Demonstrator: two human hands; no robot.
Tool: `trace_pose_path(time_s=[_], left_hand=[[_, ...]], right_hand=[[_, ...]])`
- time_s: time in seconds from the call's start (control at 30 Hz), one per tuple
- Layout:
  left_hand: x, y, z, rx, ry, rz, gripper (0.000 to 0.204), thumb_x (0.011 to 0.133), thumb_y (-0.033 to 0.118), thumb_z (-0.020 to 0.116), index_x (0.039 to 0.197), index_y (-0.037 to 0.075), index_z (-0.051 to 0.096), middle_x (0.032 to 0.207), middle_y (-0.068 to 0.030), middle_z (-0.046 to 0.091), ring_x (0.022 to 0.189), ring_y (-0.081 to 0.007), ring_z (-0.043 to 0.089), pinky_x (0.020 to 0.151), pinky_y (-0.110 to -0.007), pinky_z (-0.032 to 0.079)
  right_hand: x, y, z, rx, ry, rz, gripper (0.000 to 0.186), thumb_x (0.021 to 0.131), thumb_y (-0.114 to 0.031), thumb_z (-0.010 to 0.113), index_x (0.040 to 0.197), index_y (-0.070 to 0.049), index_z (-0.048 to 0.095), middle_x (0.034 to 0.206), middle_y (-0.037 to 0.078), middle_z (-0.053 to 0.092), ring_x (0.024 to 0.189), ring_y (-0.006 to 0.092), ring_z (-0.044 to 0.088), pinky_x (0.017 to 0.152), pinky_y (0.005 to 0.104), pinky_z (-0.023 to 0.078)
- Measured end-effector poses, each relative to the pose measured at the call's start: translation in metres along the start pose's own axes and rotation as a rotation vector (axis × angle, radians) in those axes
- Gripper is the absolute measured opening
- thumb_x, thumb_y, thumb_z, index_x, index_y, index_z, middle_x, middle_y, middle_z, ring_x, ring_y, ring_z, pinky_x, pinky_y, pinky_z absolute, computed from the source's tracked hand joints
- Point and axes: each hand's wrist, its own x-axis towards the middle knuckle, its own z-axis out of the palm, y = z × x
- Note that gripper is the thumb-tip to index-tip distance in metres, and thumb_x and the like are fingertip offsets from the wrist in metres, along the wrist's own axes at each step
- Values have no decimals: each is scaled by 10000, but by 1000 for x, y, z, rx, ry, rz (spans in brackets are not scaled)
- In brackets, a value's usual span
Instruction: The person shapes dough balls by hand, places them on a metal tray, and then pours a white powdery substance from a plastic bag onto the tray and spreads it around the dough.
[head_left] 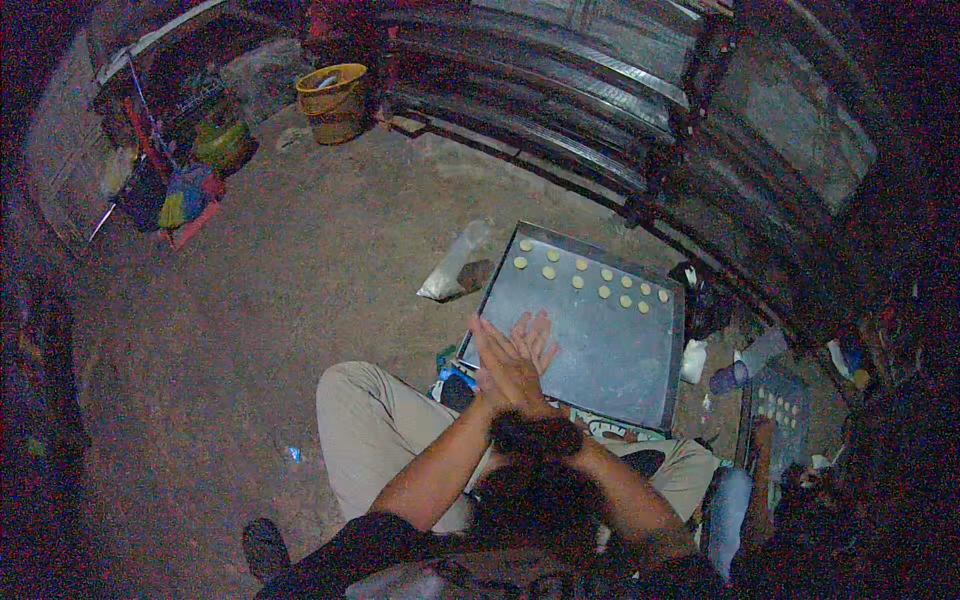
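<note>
My two hands are pressed palm to palm over the near left part of a large dark metal tray (600,350). On top lies my right hand (510,368), its fingers slanting up and left. Beneath it, the fingers of my left hand (540,338) stick out to the upper right. Whatever is between the closed palms is hidden. Small round pale dough pieces (577,282) lie in two rows along the tray's far side. A dark blurred shape (535,437) covers part of my wrists.
A clear bag of white powder (455,265) lies left of the tray. At right are a white bottle (693,361), a purple-lidded container (730,377), another person's arm (763,465) and a second tray (752,410) with pale pieces. A yellow bucket (333,112) stands far left, near dark racks (560,90).
</note>
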Motion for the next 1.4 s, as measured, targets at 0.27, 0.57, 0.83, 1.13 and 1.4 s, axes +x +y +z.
trace_pose_path(time_s=[0.27, 0.57, 0.83, 1.13, 1.4], left_hand=[[1, 7, 6, -488, 23, -212, 846, 932, 723, 371, 1573, 183, 250, 1624, -141, 265, 1483, -299, 272, 1185, -563, 209], [-3, 18, 80, -14, -26, -115, 911, 926, 785, 273, 1610, 202, 126, 1671, -65, 145, 1528, -268, 155, 1225, -509, 114], [-7, 50, 117, 421, 4, 195, 910, 935, 779, 180, 1618, 192, 48, 1688, -26, 46, 1536, -286, 102, 1237, -475, 62], [-8, 53, 108, 118, -23, 62, 958, 896, 818, 235, 1618, 215, 55, 1675, -89, 122, 1528, -320, 140, 1233, -477, 124], [-2, 57, 125, 88, -106, 73, 1003, 882, 828, 256, 1617, 173, 71, 1682, -86, 71, 1540, -261, 92, 1240, -407, 88]], right_hand=[[9, 15, -12, 166, 203, 133, 603, 1053, -408, 291, 1567, -93, 282, 1598, 155, 322, 1487, 339, 268, 1195, 579, 60], [42, 24, -32, 346, 328, 255, 613, 1054, -411, 280, 1573, -86, 262, 1610, 151, 299, 1497, 333, 247, 1190, 589, 41], [67, -10, -18, 888, 491, 471, 635, 1061, -463, 288, 1578, -102, 217, 1617, 183, 250, 1492, 346, 233, 1176, 551, 173], [60, -4, -9, 606, 602, 767, 664, 1049, -557, 247, 1487, -77, 383, 1507, 210, 439, 1388, 406, 413, 1131, 490, 315], [64, -16, -37, 887, 618, 656, 644, 1025, -473, 413, 1445, 15, 415, 1461, 244, 460, 1350, 389, 435, 1102, 451, 371]])
